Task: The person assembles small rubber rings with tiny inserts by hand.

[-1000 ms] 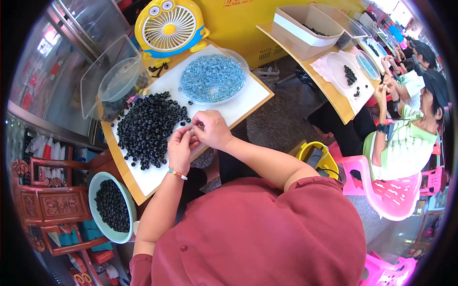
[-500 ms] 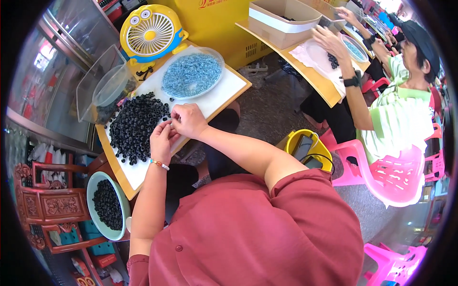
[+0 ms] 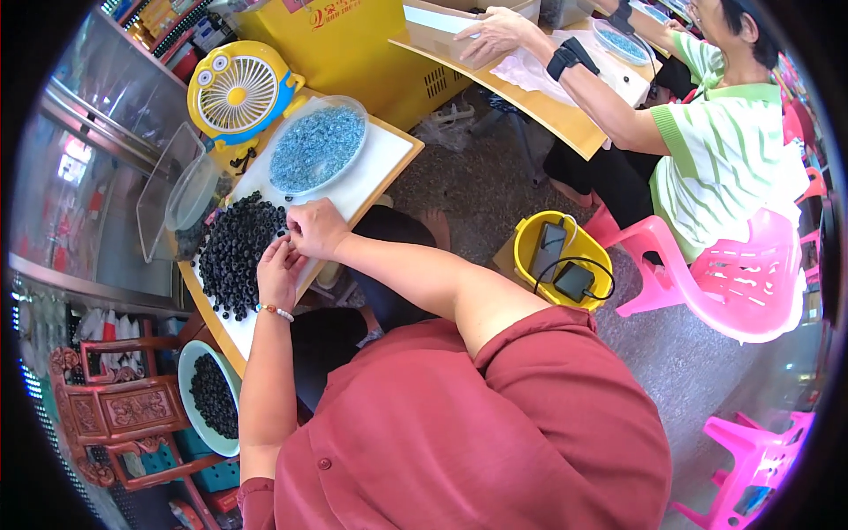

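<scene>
My left hand point(image 3: 278, 272) and my right hand point(image 3: 316, 230) meet fingertip to fingertip over the near edge of the white work surface point(image 3: 353, 177). Both are closed in a pinch; whatever sits between the fingers is too small to make out. Just left of them spreads a heap of small black ring-like pieces point(image 3: 237, 252). Beyond my right hand, a clear round tray point(image 3: 363, 132) holds many tiny light-blue translucent pieces point(image 3: 314, 146).
A yellow-and-blue fan point(image 3: 237, 95) stands behind the tray, with clear plastic tubs point(image 3: 190, 194) to its left. More black pieces fill a pale green basin point(image 3: 231, 375). A yellow bucket point(image 3: 521, 256) holds dark devices. At another table point(image 3: 565, 119) a co-worker sits on a pink chair point(image 3: 742, 274).
The view has shifted, so the table sits further left. My hands stay pinched together beside the black heap. The co-worker's near hand has moved left toward the carton.
</scene>
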`<act>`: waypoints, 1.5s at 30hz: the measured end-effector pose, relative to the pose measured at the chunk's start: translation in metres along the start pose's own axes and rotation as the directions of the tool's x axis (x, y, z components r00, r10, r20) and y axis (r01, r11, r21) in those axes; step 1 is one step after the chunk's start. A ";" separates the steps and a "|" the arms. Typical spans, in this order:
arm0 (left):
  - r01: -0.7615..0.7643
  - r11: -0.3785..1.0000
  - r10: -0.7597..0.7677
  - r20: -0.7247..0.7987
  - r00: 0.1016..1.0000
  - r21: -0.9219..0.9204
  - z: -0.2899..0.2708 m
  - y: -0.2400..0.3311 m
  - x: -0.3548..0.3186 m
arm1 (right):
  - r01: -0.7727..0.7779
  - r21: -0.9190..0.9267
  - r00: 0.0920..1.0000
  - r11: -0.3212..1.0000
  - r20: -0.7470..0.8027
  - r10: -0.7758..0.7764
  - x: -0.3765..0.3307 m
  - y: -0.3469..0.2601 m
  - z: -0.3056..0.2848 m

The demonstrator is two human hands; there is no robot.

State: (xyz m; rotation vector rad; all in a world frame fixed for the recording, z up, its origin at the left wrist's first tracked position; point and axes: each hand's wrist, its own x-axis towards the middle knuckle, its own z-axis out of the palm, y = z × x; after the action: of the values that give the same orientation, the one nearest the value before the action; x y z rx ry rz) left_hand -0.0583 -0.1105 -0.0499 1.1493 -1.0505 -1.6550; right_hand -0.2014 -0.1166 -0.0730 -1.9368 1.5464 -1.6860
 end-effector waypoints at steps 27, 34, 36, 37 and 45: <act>0.059 0.998 -0.058 0.037 0.998 -0.036 -0.005 0.002 0.003 | 0.023 0.015 0.997 1.000 0.077 -0.024 0.004 0.000 -0.001; 0.101 0.993 -0.096 0.066 0.993 -0.067 -0.007 0.005 0.001 | -0.005 0.038 0.994 0.999 0.111 0.000 0.008 -0.009 -0.008; 0.110 0.992 -0.106 0.069 0.992 -0.066 -0.008 0.005 0.000 | -0.014 0.053 0.992 0.998 0.124 0.008 0.007 -0.009 -0.008; 0.117 0.991 -0.113 0.073 0.991 -0.062 -0.008 0.007 0.000 | -0.006 0.050 0.992 0.999 0.127 0.000 0.009 -0.009 -0.008; 0.088 0.994 -0.085 0.049 0.995 -0.060 0.000 0.011 0.000 | 0.009 0.025 0.994 1.000 0.109 -0.012 0.009 -0.006 -0.006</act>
State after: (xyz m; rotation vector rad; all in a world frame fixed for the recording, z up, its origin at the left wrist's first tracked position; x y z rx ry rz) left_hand -0.0561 -0.1136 -0.0395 1.1340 -0.9833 -1.7774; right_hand -0.2047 -0.1174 -0.0612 -1.9924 1.4722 -1.5666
